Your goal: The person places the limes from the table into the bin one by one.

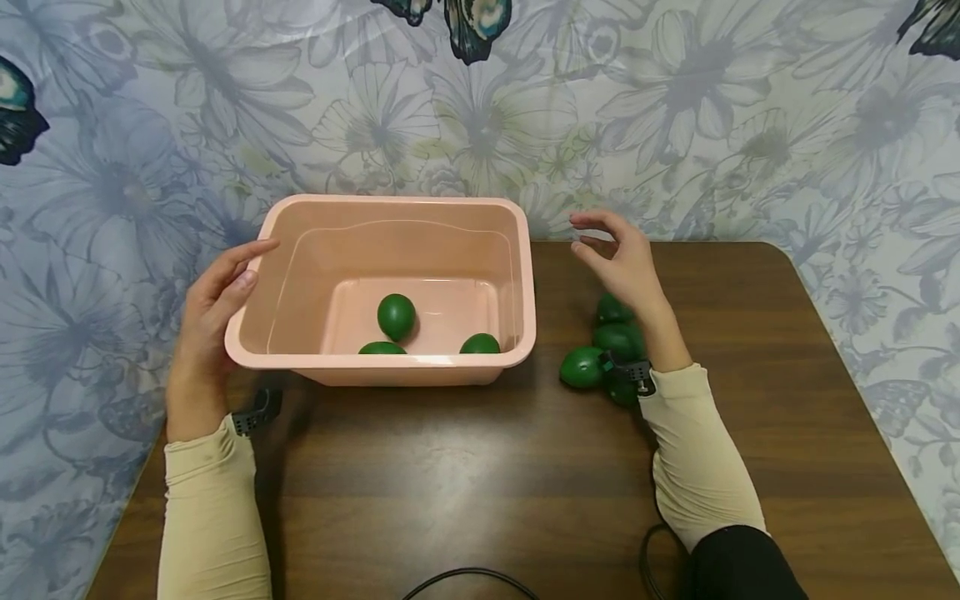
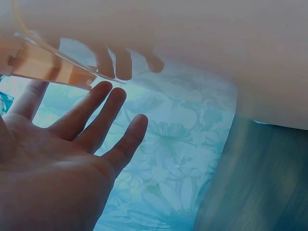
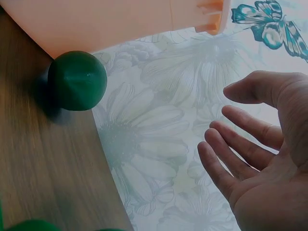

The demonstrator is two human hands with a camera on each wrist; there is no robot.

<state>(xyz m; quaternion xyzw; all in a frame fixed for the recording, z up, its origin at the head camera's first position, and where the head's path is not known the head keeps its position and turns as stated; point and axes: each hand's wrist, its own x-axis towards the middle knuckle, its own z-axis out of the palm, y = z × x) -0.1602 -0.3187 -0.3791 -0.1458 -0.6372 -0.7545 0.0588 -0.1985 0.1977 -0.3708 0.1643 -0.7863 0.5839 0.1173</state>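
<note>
A peach-coloured plastic tub (image 1: 420, 242) stands on the table, with three smooth dark green egg-shaped things in it, one of them (image 1: 396, 317) near its middle. My left hand (image 1: 213, 321) rests at the tub's left end, index fingertip over the rim and thumb against it. In the left wrist view its other fingers (image 2: 122, 139) extend straight beside the glossy tub wall. My right hand (image 1: 622, 258) hovers right of the tub with fingers loosely bent, holding nothing. Below it several more green egg-shaped things (image 1: 581, 367) lie in a cluster, partly behind the wrist.
The brown wooden table (image 1: 450, 467) has a rounded far right corner. Flower-patterned cloth (image 1: 750, 125) hangs behind and beside it. A black cable (image 1: 472, 572) loops at the near edge, and another cable runs by the right forearm.
</note>
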